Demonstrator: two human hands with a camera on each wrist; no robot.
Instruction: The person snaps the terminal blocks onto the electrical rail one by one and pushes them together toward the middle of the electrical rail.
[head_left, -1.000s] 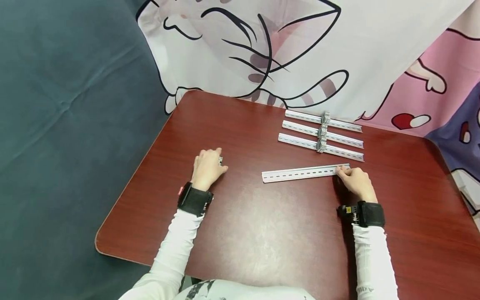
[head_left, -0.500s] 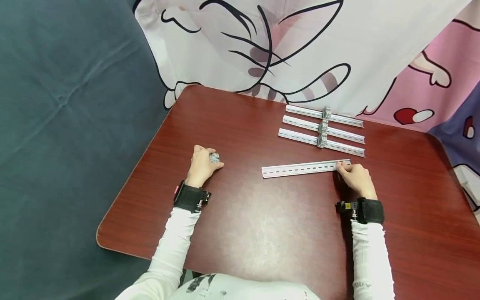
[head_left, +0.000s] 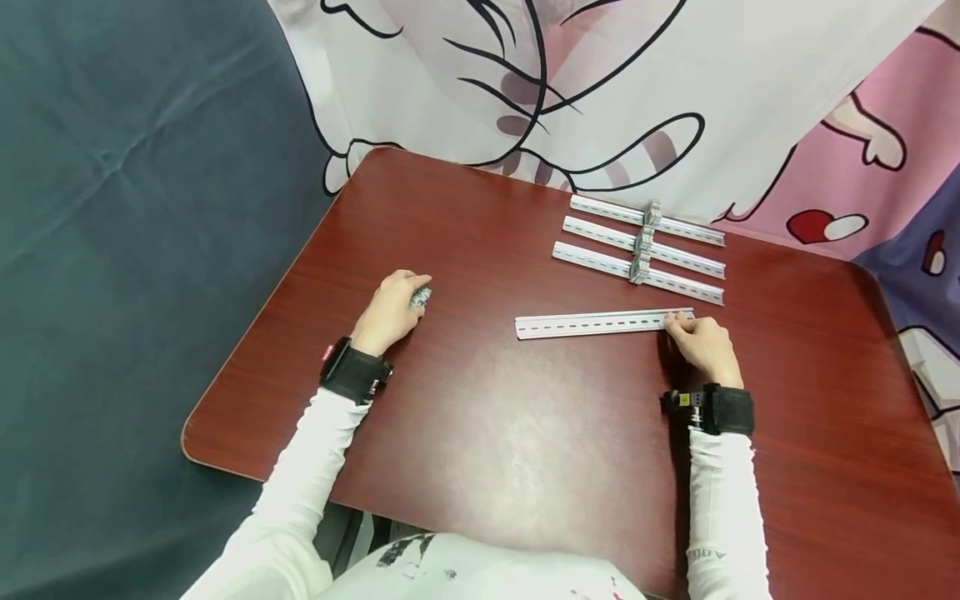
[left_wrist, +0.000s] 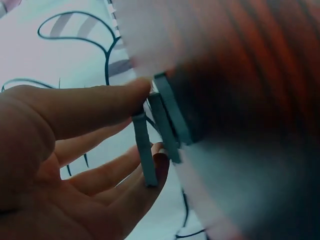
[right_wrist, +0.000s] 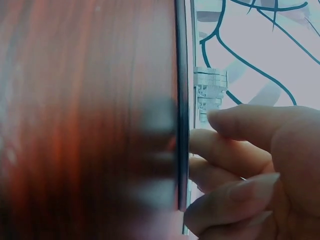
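Observation:
My left hand (head_left: 388, 314) holds a few small grey terminal blocks (head_left: 421, 297) over the left half of the table. In the left wrist view, thin terminal blocks (left_wrist: 162, 120) stand side by side between the thumb and fingers, fanned slightly apart. A slotted metal DIN rail (head_left: 585, 325) lies crosswise at the middle of the table. At the rail's right end, my right hand (head_left: 707, 346) pinches it with thumb and fingertips. The right wrist view has the rail (right_wrist: 183, 100) edge-on, fingers along its side.
Behind the held rail, three more DIN rails lie roughly parallel, the nearest rail (head_left: 592, 257) closest to it. Each carries a cluster of terminal blocks (head_left: 640, 268) near its middle. A patterned cloth (head_left: 450, 108) hangs behind the reddish-brown table (head_left: 465, 450).
My left hand has drawn a little to the left with the terminal blocks, which show more between its fingers. The right hand keeps its grip on the rail. The head view has tilted slightly downward.

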